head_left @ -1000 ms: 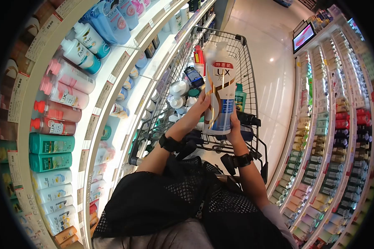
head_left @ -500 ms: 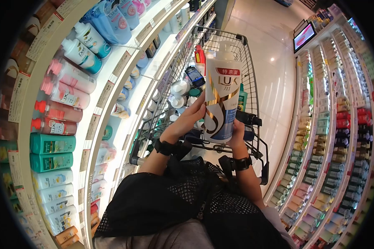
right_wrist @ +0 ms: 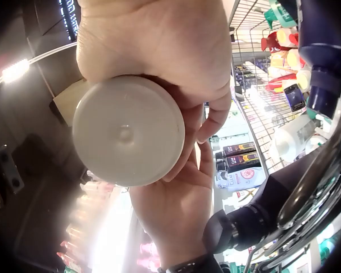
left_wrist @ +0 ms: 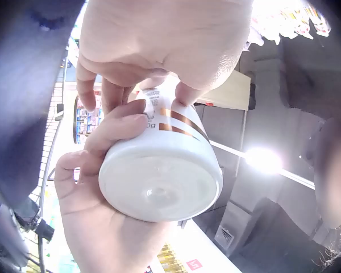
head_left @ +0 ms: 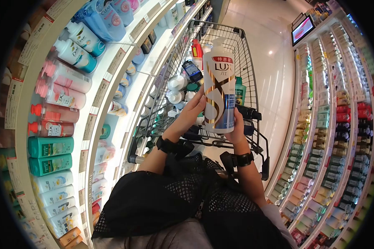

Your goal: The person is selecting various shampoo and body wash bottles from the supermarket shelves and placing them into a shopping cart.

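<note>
Both hands hold a white LUX pump bottle (head_left: 220, 93) upright over the cart, its red-topped label, gold ribbons and blue patch facing me. My left hand (head_left: 192, 111) grips its left side, with the fingertips hidden behind it. Lower down, my right hand (head_left: 237, 129) grips the right side near the base. In the left wrist view the bottle's base (left_wrist: 162, 187) shows from below, with fingers of both hands around the body. The round white base (right_wrist: 125, 133) fills the middle of the right wrist view too.
A wire shopping cart (head_left: 250, 62) stands ahead, holding a red bottle (head_left: 197, 49), a dark blue pack (head_left: 193, 71), white bottles (head_left: 176, 83) and a green bottle (head_left: 240, 89). Shelves of bottles line the left, including green bottles (head_left: 50, 147). More shelves (head_left: 328, 133) curve along the right.
The bottle first came closer and lower with its label turning, then went back up a little. Its full LUX label now shows, where part was hidden before. Both hands keep their hold.
</note>
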Available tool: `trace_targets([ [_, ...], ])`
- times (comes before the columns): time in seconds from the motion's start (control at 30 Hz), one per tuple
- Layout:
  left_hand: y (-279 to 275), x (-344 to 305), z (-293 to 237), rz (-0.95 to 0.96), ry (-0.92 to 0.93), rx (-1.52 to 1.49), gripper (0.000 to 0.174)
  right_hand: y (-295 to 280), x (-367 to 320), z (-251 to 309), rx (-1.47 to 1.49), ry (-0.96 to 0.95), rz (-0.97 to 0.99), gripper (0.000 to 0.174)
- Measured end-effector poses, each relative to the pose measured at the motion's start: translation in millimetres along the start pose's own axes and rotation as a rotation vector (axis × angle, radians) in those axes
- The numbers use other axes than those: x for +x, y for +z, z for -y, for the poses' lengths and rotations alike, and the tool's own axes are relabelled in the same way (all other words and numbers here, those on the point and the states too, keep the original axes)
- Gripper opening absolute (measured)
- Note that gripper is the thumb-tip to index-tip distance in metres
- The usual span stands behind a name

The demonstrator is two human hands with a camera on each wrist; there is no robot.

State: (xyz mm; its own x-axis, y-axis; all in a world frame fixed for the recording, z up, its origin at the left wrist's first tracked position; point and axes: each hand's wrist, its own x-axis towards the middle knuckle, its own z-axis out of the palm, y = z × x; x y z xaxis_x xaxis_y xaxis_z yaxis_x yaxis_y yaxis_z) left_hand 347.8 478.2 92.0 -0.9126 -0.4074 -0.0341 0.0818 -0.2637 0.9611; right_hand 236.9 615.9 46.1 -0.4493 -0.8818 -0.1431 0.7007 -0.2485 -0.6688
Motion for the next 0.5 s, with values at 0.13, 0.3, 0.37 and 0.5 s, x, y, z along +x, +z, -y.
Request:
trace_targets([
  [0.13,-0.4,-0.2,3.6,-0.007,-0.043,-0.118,0.055,9.5,-2.0,-0.9,0.029,0.001,-0.015,0.046],
  [0.3,1.9,-0.5,5.8,-0.085,-0.089,-0.219,0.047,11.7,-2.6,0.1,-0.052,-0.002,0.044,0.052],
  [0.37,0.3,1.2,10.7,-0.095,-0.082,-0.272,0.046,22.3,-3.9,5.2,-0.09,-0.023,0.084,0.06],
  [0.5,-8.7,5.6,17.8,-0.073,-0.083,-0.207,0.047,29.2,2.0,7.1,-0.384,-0.243,0.144,0.079],
])
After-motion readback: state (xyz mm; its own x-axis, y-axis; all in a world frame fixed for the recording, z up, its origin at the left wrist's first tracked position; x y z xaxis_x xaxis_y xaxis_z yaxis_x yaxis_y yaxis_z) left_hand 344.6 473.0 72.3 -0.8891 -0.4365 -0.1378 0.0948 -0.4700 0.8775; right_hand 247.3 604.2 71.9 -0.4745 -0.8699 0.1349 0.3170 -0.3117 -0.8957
